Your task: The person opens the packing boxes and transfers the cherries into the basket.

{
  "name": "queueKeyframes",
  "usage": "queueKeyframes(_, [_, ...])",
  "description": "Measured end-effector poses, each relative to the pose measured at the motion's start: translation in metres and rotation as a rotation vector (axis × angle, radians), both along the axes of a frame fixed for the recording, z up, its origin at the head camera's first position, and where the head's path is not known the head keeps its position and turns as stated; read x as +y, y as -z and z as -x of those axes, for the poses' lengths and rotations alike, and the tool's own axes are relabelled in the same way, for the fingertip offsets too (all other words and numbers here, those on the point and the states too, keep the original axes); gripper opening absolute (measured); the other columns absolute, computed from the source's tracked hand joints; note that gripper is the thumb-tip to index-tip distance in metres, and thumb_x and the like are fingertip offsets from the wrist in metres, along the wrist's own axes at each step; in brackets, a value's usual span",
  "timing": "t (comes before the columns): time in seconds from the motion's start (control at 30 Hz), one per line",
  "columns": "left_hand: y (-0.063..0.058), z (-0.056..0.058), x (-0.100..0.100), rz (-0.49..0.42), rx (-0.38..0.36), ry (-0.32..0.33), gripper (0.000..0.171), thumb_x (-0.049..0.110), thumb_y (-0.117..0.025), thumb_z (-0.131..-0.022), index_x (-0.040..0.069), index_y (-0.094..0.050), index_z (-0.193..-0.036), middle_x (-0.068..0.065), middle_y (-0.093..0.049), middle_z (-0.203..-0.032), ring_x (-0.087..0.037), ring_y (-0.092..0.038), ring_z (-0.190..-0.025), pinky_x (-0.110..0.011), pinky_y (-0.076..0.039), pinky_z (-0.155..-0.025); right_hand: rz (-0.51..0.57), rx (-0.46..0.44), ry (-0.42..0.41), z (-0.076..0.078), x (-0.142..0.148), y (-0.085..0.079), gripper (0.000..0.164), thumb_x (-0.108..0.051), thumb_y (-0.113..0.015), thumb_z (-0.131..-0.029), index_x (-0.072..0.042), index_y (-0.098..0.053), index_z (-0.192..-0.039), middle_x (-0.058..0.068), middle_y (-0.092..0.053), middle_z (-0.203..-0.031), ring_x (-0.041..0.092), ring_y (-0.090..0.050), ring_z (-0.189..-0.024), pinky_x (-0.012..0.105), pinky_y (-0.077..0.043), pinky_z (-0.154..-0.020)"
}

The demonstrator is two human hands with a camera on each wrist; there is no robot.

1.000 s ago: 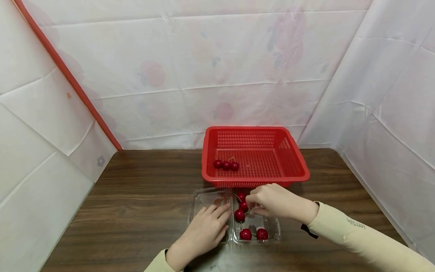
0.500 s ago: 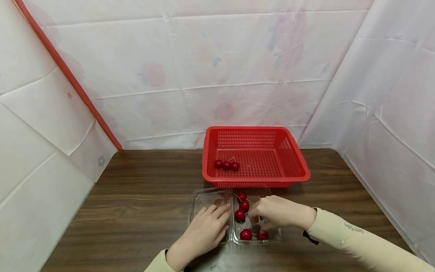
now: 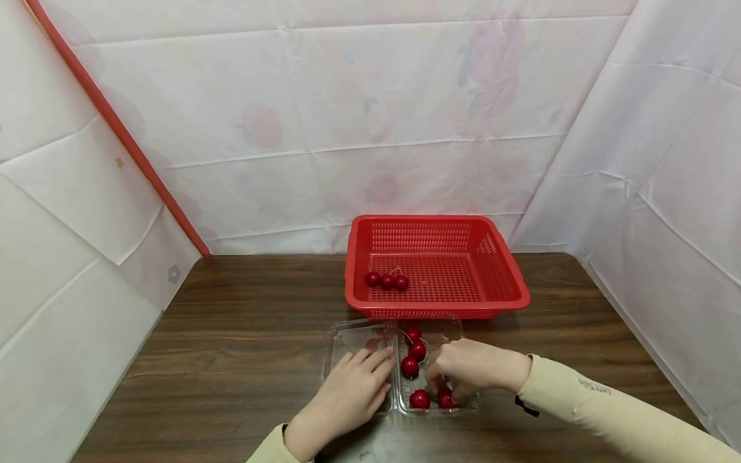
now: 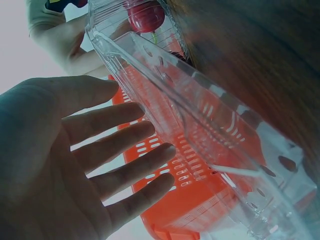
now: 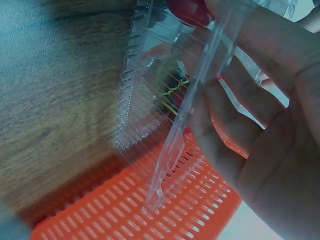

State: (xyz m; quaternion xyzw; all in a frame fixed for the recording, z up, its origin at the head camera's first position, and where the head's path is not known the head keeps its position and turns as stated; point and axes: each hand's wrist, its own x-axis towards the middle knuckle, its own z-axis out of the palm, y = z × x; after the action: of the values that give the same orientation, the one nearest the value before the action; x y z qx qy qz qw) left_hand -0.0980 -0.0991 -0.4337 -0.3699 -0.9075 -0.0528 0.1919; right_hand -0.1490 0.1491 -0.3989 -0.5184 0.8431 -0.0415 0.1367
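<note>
A clear plastic clamshell box lies unfolded on the table, lid to the left. My left hand rests over the lid with its fingers extended; in the left wrist view those fingers reach along the clear plastic. Inside the right half, three red cherries line the left side and another cherry sits at the front left. My right hand reaches down into this half, thumb and fingers pinching the front-right cherry. The right wrist view shows that cherry partly covered by fingers.
Directly behind the box stands a red perforated basket, with three cherries at its front left. The dark wooden table is enclosed by pale fruit-print sheeting at the back and sides.
My right hand has come from the cherries at the back of the box toward the front and closed its fingertips on the front-right cherry. My left hand has stayed in place.
</note>
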Motion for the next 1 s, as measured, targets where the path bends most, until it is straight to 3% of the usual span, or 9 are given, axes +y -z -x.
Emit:
queueKeyframes(0.63, [-0.0012, -0.0005, -0.0003, 0.002, -0.012, 0.004, 0.035, 0.033, -0.066, -0.085, 0.015, -0.067, -0.115, 0.0, -0.062, -0.125, -0.018, -0.058, -0.102, -0.034, -0.046, -0.072, 0.051, 0.04, -0.059, -0.0009, 0.0003, 0.0059, 0.033, -0.012, -0.082, -0.06, -0.028, -0.07, -0.086, -0.016, -0.064, -0.088, -0.004, -0.054, -0.07, 0.01, -0.039, -0.054])
queueKeyframes(1.0, [-0.0012, 0.0005, -0.0003, 0.008, -0.009, 0.005, 0.035, 0.033, -0.066, -0.085, 0.015, -0.067, -0.114, 0.0, -0.062, -0.124, -0.018, -0.059, -0.102, -0.033, -0.046, -0.071, 0.033, 0.061, -0.023, -0.0011, 0.0002, 0.009, 0.034, -0.012, -0.082, -0.061, -0.025, -0.07, -0.089, -0.016, -0.063, -0.086, -0.004, -0.055, -0.072, 0.011, -0.042, -0.058])
